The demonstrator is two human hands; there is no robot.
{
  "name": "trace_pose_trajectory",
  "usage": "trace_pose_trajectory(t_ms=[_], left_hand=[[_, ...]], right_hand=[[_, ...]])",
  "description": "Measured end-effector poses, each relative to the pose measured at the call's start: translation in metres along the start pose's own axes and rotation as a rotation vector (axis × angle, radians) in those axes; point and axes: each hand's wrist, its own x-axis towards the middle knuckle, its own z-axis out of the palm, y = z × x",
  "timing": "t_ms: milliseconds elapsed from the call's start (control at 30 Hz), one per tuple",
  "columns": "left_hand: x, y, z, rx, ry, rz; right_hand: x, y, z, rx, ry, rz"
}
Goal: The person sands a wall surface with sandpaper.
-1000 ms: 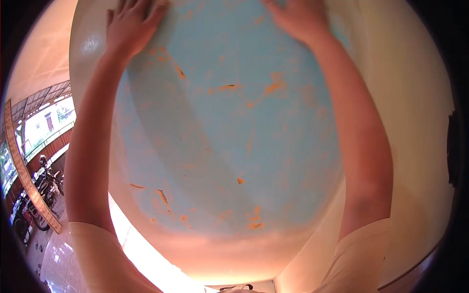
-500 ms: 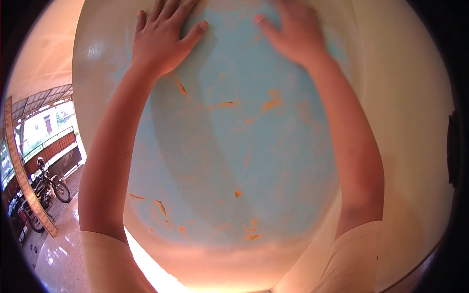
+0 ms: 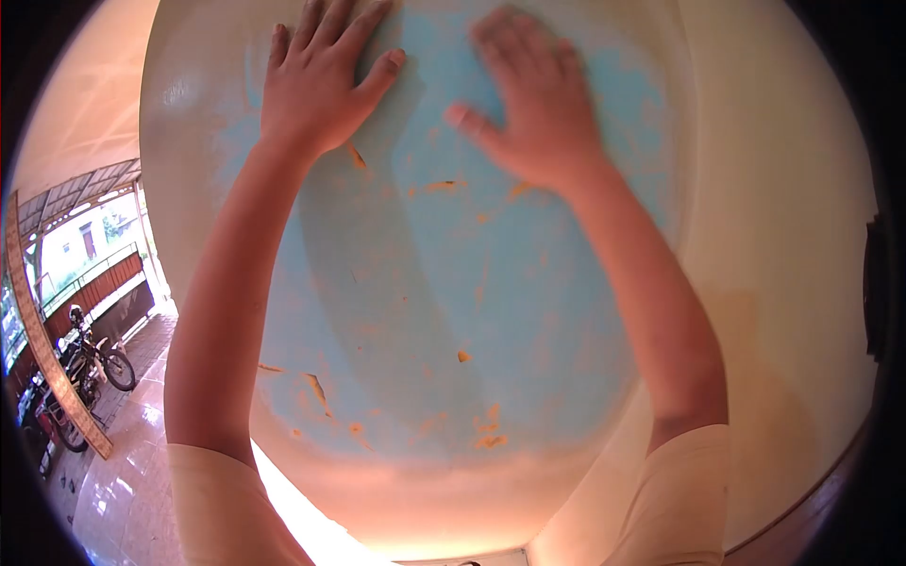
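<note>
A large wall surface point(image 3: 528, 292) fills the middle, pale blue with scuffed orange patches and small chipped spots. My left hand point(image 3: 326, 90) lies on its upper left part, palm towards it, fingers spread and thumb out. My right hand point(image 3: 543, 104) is at the upper right of the blue area, slightly blurred, with its fingers extended and thumb stuck out. Nothing shows in either hand, though both palms are hidden. Above the lower edge of the blue is a chip point(image 3: 314, 389) with a raised, dark edge.
Cream wall point(image 3: 783, 217) continues at the right. On the left, a wooden post point(image 3: 58, 354) leans in front of parked motorbikes point(image 3: 94, 363). Shiny floor tiles point(image 3: 118, 491) lie below, with a railing point(image 3: 113, 283) beyond.
My right hand has moved down and to the left across the blue surface. My left hand stays in nearly the same place, and the view has shifted slightly.
</note>
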Motion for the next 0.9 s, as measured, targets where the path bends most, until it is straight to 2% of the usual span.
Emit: trace_pose_trajectory(t_ms=[67, 100, 167, 233, 267, 333, 467, 533, 567, 633, 700, 767, 833, 900], left_hand=[[-0.002, 0.001, -0.004, 0.004, -0.03, -0.001], [-0.002, -0.002, 0.001, 0.003, -0.027, 0.011], [-0.011, -0.012, 0.018, 0.017, 0.168, 0.114], [-0.022, -0.009, 0.018, 0.014, 0.143, 0.106], [-0.028, -0.007, 0.016, 0.01, 0.123, 0.102], [-0.041, 0.003, 0.015, 0.009, 0.107, 0.095], [-0.069, 0.043, 0.009, -0.027, 0.007, 0.171], [-0.076, 0.05, 0.007, -0.196, -0.009, 0.316], [-0.079, 0.051, 0.01, -0.193, -0.007, 0.315], [-0.079, 0.055, 0.011, -0.528, 0.22, 0.371], [-0.08, 0.056, 0.007, -0.507, 0.187, 0.444], [-0.077, 0.061, 0.002, -0.484, 0.153, 0.511], [-0.071, 0.069, -0.004, -0.48, 0.062, 0.653], [-0.062, 0.07, -0.004, -0.441, 0.032, 0.657]], right_hand=[[-0.012, 0.003, 0.041, 0.076, 0.287, -0.288], [-0.009, 0.014, 0.046, 0.073, 0.29, -0.277], [0.006, 0.059, 0.053, -0.005, 0.376, -0.212], [0.02, 0.104, 0.067, -0.059, 0.46, 0.003], [0.019, 0.102, 0.068, -0.054, 0.465, -0.001], [0.018, 0.094, 0.068, 0.015, 0.561, 0.132], [0.004, 0.043, 0.065, 0.089, 0.567, -0.019], [-0.013, 0.008, 0.054, 0.225, 0.504, -0.289], [-0.018, 0.005, 0.053, 0.225, 0.507, -0.291], [-0.025, -0.003, 0.05, 0.357, 0.487, -0.434], [-0.034, -0.001, 0.048, 0.261, 0.565, -0.437], [-0.039, 0.004, 0.054, 0.159, 0.511, -0.499], [-0.045, 0.001, 0.051, 0.208, 0.551, -0.449], [-0.048, 0.003, 0.054, 0.264, 0.577, -0.395]])
